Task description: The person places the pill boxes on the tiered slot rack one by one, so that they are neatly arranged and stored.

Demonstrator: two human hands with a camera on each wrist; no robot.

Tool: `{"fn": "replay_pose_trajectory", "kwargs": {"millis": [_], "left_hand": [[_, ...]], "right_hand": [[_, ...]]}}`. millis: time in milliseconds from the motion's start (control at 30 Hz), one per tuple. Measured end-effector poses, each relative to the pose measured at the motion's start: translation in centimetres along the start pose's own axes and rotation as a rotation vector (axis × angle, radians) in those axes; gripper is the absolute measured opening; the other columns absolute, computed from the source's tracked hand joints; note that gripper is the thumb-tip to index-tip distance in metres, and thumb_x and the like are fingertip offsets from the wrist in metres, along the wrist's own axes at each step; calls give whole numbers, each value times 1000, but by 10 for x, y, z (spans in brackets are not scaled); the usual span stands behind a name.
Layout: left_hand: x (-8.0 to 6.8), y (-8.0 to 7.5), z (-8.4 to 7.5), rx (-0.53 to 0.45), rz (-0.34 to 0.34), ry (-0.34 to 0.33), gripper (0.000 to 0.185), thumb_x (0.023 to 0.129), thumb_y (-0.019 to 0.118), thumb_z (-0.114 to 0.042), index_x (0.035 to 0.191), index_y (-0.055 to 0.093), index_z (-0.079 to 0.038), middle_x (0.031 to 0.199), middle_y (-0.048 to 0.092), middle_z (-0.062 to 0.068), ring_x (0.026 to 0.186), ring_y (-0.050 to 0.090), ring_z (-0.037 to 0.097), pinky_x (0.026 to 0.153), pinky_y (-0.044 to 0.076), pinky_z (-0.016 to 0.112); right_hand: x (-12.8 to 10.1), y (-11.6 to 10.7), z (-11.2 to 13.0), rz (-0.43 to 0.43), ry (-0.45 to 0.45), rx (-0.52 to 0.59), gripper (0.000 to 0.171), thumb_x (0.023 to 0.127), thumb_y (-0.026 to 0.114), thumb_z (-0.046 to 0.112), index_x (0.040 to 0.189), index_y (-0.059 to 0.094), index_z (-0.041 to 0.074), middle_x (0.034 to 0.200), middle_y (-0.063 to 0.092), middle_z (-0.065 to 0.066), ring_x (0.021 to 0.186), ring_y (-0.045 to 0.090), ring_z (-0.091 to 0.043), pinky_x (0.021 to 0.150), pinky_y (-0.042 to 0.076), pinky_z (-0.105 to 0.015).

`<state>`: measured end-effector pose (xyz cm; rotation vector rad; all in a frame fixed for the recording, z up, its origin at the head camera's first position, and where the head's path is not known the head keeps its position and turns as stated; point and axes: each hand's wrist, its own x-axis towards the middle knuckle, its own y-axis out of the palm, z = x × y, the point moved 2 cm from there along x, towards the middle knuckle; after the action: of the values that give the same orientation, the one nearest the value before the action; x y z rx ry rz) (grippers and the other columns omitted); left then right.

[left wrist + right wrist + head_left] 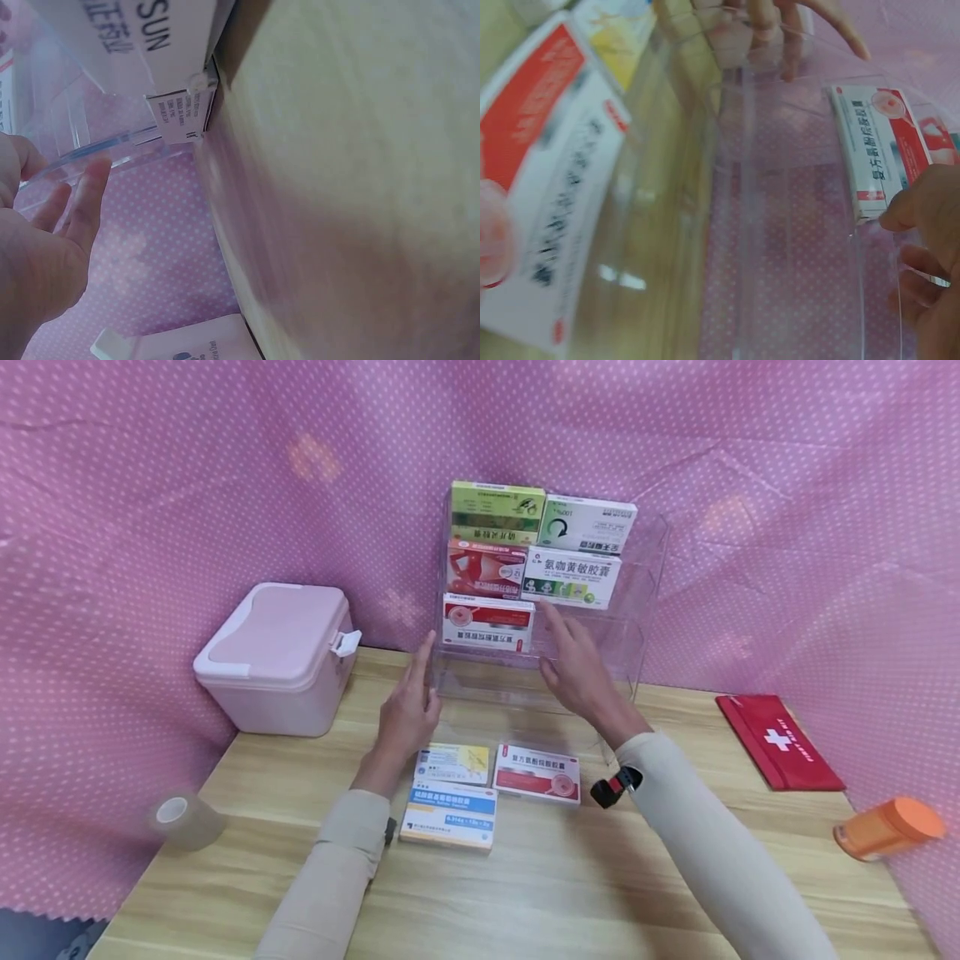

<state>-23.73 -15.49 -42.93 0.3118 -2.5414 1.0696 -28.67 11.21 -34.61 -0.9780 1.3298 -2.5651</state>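
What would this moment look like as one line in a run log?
left hand: open, fingers beside clear rack | right hand: open, at rack's third tier by red-and-white box | three boxes flat on table

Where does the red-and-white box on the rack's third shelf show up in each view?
Head: red-and-white box, centre, between the left hand and right hand.
Left wrist: not in it, as far as I can tell.
Right wrist: upper right, by the right hand's fingertips.
Shared landmark: the clear rack.
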Motion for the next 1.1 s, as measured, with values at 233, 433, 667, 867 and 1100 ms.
{"fn": "replay_pose_trajectory", "kwargs": {"millis": [233,433,667,867,1100], "left_hand": [[1,0,-2,-13,3,-1,97,102,59,-2,173,9,-44,179,30,9,105,70,39,81,61,54],[2,2,-1,-9,-1,-2,100,101,59,-2,172,6,-48,178,31,10,112,70,41,84,62,56],[2,4,2,-4,-2,-13,100,101,59,-2,172,6,-49,179,29,9,116,69,43,83,62,57],[2,5,2,-5,-4,-14,101,101,59,-1,172,6,-49,179,29,9,115,69,42,82,62,56],[1,3,0,-11,0,-21,101,101,59,-2,171,5,-51,179,29,9,117,68,42,81,61,56]], "right_hand": [[-54,-5,-5,-120,-70,-55,41,96,71,4,136,63,1,118,63,-21,107,63,-38,90,58,-52],[-108,11,-19,90,6,-4,13,99,72,10,111,71,4,99,70,-10,87,68,-24,76,60,-38],[-157,28,-35,263,219,3,9,98,79,17,100,72,12,98,62,-3,84,58,-14,71,53,-27],[-176,22,-45,224,335,57,36,95,83,18,124,66,4,105,61,-10,92,57,-20,79,51,-33],[-190,11,-56,330,406,156,45,97,80,22,136,68,1,100,62,-10,94,53,-21,79,45,-31]]}}
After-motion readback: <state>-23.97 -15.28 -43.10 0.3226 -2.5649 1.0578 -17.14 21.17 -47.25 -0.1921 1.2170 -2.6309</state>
